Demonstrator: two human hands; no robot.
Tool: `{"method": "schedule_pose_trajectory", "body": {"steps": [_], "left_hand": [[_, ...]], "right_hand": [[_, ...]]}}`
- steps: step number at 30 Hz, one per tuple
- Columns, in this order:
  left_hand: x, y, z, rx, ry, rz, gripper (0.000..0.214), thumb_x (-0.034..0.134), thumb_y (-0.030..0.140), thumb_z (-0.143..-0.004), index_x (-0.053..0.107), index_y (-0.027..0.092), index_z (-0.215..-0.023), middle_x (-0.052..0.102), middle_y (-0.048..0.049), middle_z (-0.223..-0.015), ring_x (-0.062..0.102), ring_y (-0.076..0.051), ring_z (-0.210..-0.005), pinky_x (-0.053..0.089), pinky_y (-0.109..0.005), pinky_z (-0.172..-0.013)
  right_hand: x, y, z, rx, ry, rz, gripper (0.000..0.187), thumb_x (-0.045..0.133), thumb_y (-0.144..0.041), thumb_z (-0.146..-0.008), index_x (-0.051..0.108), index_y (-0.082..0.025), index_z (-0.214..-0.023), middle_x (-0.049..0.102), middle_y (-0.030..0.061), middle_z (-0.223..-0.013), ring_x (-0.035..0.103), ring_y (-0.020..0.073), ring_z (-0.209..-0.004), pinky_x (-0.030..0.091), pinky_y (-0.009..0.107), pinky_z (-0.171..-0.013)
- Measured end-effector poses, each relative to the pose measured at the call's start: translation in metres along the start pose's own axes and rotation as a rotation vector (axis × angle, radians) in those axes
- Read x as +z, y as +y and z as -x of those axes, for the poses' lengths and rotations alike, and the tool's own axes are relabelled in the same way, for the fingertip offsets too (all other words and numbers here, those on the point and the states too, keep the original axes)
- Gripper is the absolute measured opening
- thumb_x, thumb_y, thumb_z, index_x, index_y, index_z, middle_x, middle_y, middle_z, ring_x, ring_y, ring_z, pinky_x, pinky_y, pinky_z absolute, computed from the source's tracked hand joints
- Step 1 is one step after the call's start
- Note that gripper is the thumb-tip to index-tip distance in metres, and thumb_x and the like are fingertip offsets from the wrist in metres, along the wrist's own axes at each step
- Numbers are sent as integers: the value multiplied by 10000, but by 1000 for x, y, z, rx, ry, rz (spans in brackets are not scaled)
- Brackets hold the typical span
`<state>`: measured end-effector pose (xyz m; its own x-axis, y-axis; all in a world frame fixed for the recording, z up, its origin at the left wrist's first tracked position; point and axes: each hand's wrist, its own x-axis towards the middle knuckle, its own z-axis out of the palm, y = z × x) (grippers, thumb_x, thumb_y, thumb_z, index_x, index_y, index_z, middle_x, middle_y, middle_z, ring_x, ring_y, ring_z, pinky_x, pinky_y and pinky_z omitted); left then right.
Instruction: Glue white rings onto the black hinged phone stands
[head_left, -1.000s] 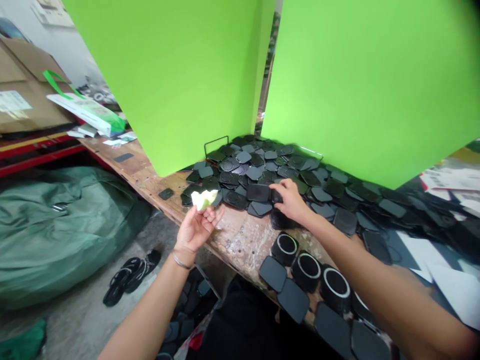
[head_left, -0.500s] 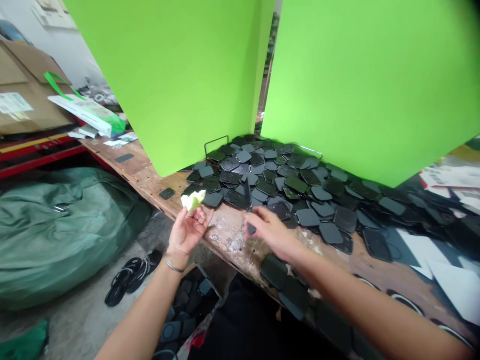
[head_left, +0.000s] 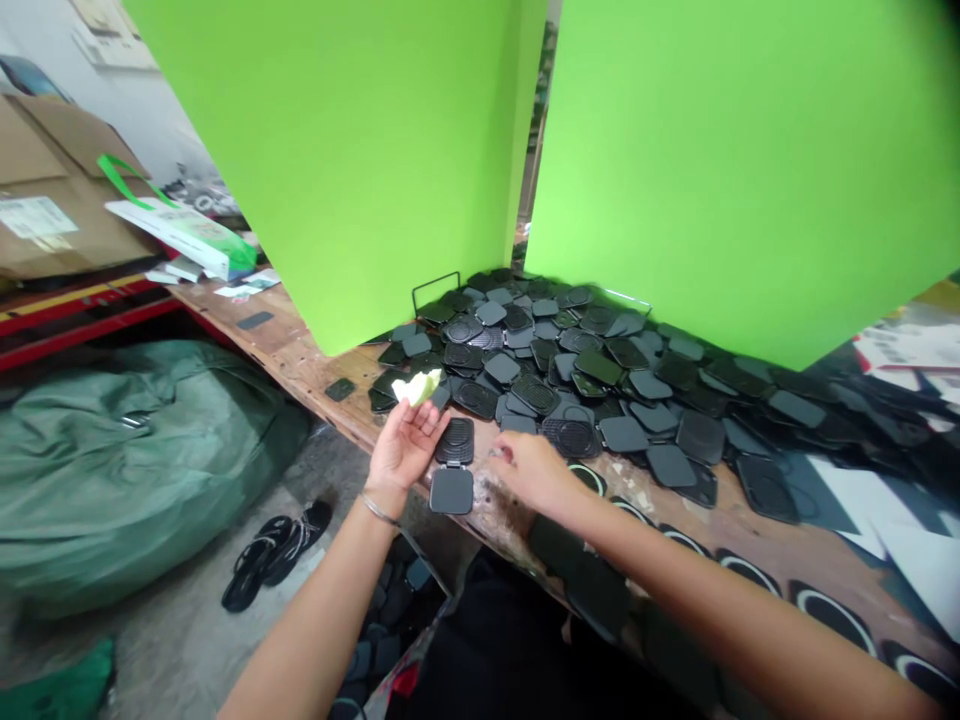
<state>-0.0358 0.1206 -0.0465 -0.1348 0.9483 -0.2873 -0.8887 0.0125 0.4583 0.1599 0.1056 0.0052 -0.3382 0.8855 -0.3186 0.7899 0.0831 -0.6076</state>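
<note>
My left hand (head_left: 405,450) is palm up, fingers curled, with a pale green and white piece with a ragged edge (head_left: 416,388) held at its fingertips. It looks like bitten fruit, but I cannot be sure. Just right of that hand, a dark hinged folding pad (head_left: 452,490) lies opened out on the table, its ribbed half away from me and its smooth half towards me. My right hand (head_left: 532,470) is closed in a pinch to the right of the pad, apart from it. What sits at its fingertips is too small to make out.
A heap of similar dark pads (head_left: 600,365) covers the back of the wooden table (head_left: 495,500). Pads with white rings (head_left: 832,615) line the right front under my forearm. Tall green panels (head_left: 375,180) stand behind. A green sack (head_left: 150,460) and sandals (head_left: 277,550) are on the floor left.
The folding pad, earlier in my right hand, now lies open on the table. My left hand has moved right and slightly up with the pale green piece.
</note>
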Motion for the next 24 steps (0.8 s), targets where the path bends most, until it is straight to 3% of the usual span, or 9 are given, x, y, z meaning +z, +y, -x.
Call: {"method": "schedule_pose_trajectory", "body": {"steps": [2,4,6,10,15,21,24], "left_hand": [[0,-2,0,6,-5,4,189,541,198,-941,664,128,-815,723,-57,-753,693,-151,-697,503,-467,-996],[0,-3,1,8,-10,2,161,566,194,-925,661,132,-811,723,-54,-756,692,-150,-696,501,-467,-997],[2,-3,2,8,-16,-3,150,578,191,-915,658,131,-804,722,-53,-752,692,-152,-696,497,-470,-1001],[6,-1,-1,9,-18,-19,118,610,188,-891,661,136,-799,725,-51,-755,692,-152,-697,488,-464,-1011],[7,2,-7,21,8,-52,82,636,176,-867,670,130,-809,723,-61,-745,702,-158,-707,476,-433,-1019],[4,2,-8,9,16,-91,44,664,172,-845,659,151,-806,726,-40,-743,700,-154,-705,490,-441,-1001],[5,1,-10,-29,-4,-122,44,651,161,-853,659,143,-813,727,-57,-741,705,-176,-704,499,-470,-983]], "right_hand": [[-13,12,-2,-108,160,425,301,499,-123,-878,581,-144,-1166,594,172,-1197,655,272,-1023,522,347,-810],[-19,21,-5,-133,169,656,395,452,-51,-858,549,-143,-1230,541,188,-1255,639,281,-1054,519,342,-793],[-21,27,-8,-139,127,743,434,407,-34,-867,516,-140,-1274,540,197,-1221,655,281,-1002,521,335,-737],[-20,30,-14,-153,139,817,410,370,-62,-908,477,-130,-1297,542,205,-1156,679,268,-914,512,323,-689],[-23,33,-16,-169,153,817,333,347,-40,-904,536,-101,-1171,537,201,-1140,675,280,-923,513,338,-687],[-27,41,-16,-179,70,728,620,544,-4,-738,440,-131,-1336,460,190,-1287,630,280,-1011,508,339,-729],[-27,43,-16,-224,98,762,549,497,3,-770,463,-142,-1298,497,169,-1244,634,259,-979,498,327,-718]]}}
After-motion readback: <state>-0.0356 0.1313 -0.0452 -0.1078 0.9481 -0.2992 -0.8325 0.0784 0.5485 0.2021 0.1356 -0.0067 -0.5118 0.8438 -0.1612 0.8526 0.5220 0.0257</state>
